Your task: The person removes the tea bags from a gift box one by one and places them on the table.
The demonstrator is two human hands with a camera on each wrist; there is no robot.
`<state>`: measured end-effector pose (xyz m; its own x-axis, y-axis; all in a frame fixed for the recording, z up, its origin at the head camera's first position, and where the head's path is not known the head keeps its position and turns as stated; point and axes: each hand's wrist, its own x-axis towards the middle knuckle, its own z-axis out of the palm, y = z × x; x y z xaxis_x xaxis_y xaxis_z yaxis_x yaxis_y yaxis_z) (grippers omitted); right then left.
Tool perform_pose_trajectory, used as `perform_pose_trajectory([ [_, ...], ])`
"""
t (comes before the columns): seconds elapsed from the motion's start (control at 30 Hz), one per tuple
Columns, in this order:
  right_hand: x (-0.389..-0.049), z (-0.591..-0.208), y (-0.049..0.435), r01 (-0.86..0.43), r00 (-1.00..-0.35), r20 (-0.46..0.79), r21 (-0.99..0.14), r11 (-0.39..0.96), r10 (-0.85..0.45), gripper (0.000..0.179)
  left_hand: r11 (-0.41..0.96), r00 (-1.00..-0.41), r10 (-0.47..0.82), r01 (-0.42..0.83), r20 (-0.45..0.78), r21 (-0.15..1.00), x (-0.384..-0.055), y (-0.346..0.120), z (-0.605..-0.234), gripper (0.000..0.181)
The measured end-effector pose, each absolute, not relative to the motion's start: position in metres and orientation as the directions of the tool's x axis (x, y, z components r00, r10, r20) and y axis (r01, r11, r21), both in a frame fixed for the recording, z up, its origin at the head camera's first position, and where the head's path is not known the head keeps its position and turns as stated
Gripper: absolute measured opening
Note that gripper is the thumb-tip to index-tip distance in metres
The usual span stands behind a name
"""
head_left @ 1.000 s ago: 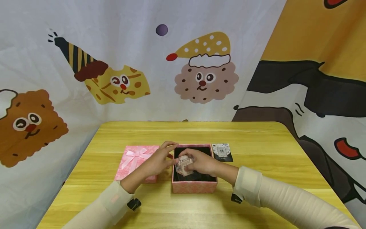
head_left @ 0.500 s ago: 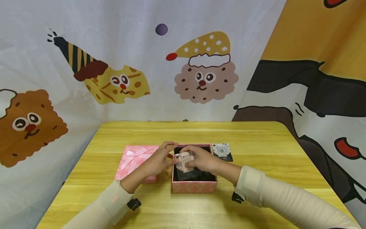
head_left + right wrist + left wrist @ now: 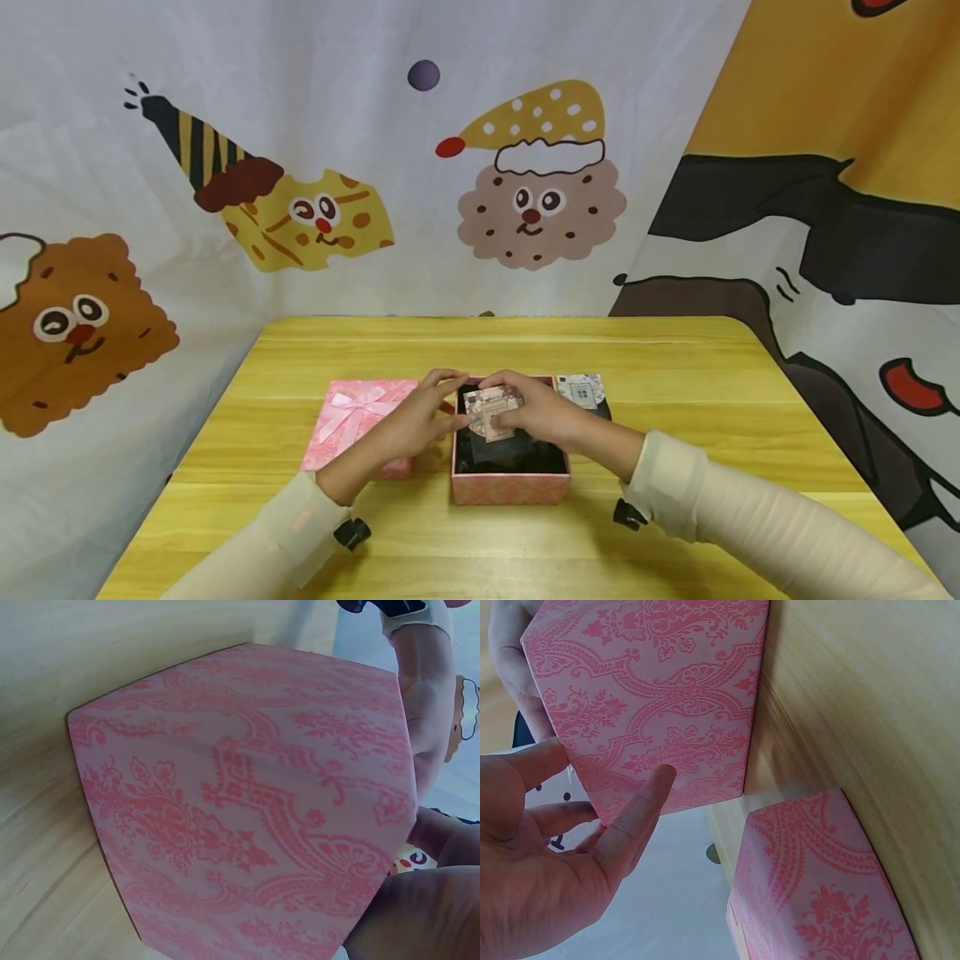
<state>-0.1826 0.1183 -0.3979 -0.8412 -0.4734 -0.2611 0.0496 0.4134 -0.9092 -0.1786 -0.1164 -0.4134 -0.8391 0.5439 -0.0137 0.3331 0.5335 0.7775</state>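
Observation:
A pink patterned gift box (image 3: 510, 490) stands with its top off on the table, its inside lined in black. My left hand (image 3: 416, 421) holds its left wall near the far corner, thumb at the rim and fingers along the outside; the left wrist view shows the fingers (image 3: 634, 825) against that wall. Over the box's opening, my right hand (image 3: 543, 408) pinches a flat packet (image 3: 491, 404) with a floral print, a pale label and a dark lower part. The right wrist view shows mostly the box's outer wall (image 3: 225, 802), which hides the packet there.
The box's pink lid (image 3: 352, 408), with a ribbon bow, lies left of the box behind my left forearm. Beside the far right corner lies another flat packet (image 3: 583, 392), grey-white and black. The wooden table (image 3: 660, 350) reaches back to a printed curtain (image 3: 337, 100).
My right hand has moved up and slightly right with the packet, away from the box's near left part, showing more of the packet's dark part. My left hand has stayed in place.

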Motion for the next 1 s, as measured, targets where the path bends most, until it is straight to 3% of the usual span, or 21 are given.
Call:
perform_pose_trajectory([
  [0.67, -0.185, -0.386, 0.150, 0.113, -0.860, -0.284, -0.916, 0.385, -0.423, 0.052, 0.527, -0.852, 0.522, 0.288, -0.037, 0.800, -0.178, -0.115, -0.414, 0.067],
  [1.0, -0.187, -0.383, 0.173, 0.143, -0.861, -0.266, -0.945, 0.295, -0.434, 0.049, 0.560, -0.842, 0.540, 0.362, 0.003, 0.745, -0.177, -0.115, -0.412, 0.067],
])
